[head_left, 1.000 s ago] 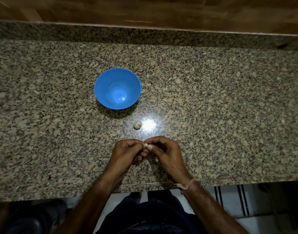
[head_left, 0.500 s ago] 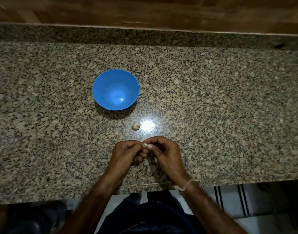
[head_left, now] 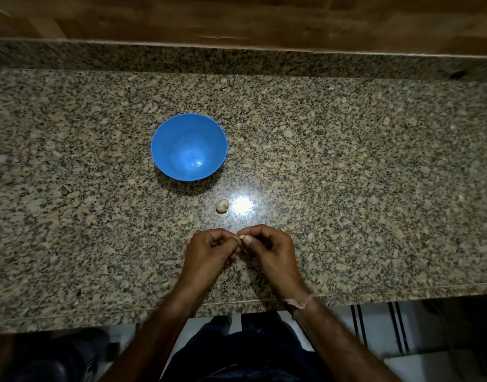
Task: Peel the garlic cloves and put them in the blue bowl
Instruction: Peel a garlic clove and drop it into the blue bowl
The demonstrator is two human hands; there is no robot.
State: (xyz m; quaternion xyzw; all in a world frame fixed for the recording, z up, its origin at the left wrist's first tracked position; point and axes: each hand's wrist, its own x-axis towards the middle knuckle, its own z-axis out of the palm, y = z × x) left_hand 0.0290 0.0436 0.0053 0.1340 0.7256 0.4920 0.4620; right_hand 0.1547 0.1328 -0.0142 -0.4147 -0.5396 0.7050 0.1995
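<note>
Head view: one garlic clove (head_left: 241, 237), small, pale, mostly hidden, pinched between the curled fingers (head_left: 254, 232) of your left hand (head_left: 209, 253) and right hand (head_left: 272, 250), just above the table (head_left: 347, 161) near its front edge. Second garlic piece (head_left: 222, 206), off-white, rounded, lying on the table between your hands and the blue bowl (head_left: 165, 150), which is glossy and upright

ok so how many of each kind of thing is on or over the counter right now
blue bowl: 1
garlic: 2, loose garlic on the counter and pinched garlic
hands: 2, left hand and right hand, both pinching the pinched garlic
total: 5
</note>
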